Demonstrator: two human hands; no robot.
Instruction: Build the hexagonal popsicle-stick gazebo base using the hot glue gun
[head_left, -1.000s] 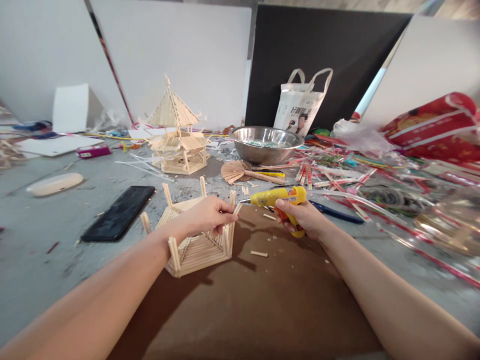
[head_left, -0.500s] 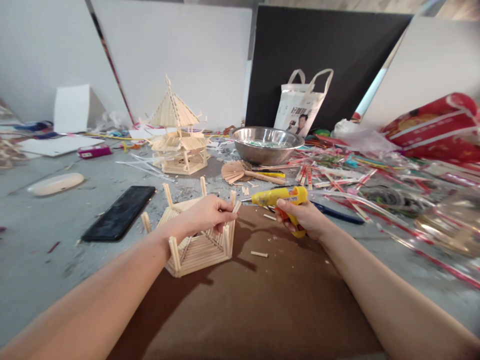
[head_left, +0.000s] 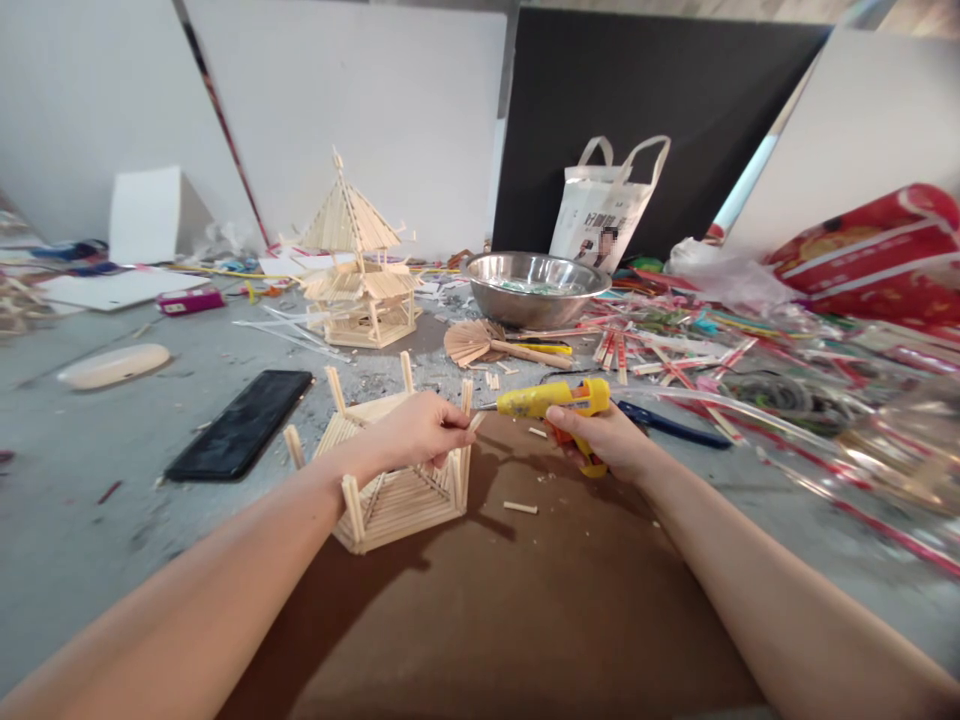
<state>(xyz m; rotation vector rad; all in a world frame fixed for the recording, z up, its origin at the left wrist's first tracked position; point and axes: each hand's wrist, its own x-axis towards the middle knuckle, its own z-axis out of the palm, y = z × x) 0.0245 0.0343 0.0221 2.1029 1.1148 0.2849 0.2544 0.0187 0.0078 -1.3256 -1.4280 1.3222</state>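
Between the thumb and fingers of my left hand (head_left: 424, 430) is a short wooden stick (head_left: 477, 422), pinched above the right side of a wooden stick base (head_left: 412, 510). The base has a slatted floor and upright posts around its edge; my left hand and forearm hide part of it. My right hand (head_left: 592, 430) is wrapped round a yellow hot glue gun (head_left: 536, 398), whose metal nozzle points left at the stick, very close to it. A loose short stick (head_left: 520, 508) lies on the brown board (head_left: 570, 610) below the glue gun.
A black phone (head_left: 240, 425) lies left of the base. Behind stand a stick pagoda model (head_left: 360, 290) and a metal bowl (head_left: 536, 290). Dark-handled pliers (head_left: 675, 425), a stick fan (head_left: 472, 345) and packaging litter surround the board. A white bag (head_left: 600, 215) leans at the back.
The glue gun has moved slightly left and down, its nozzle now nearer the stick. The stick in my left hand has tilted a little lower. The base stays in place.
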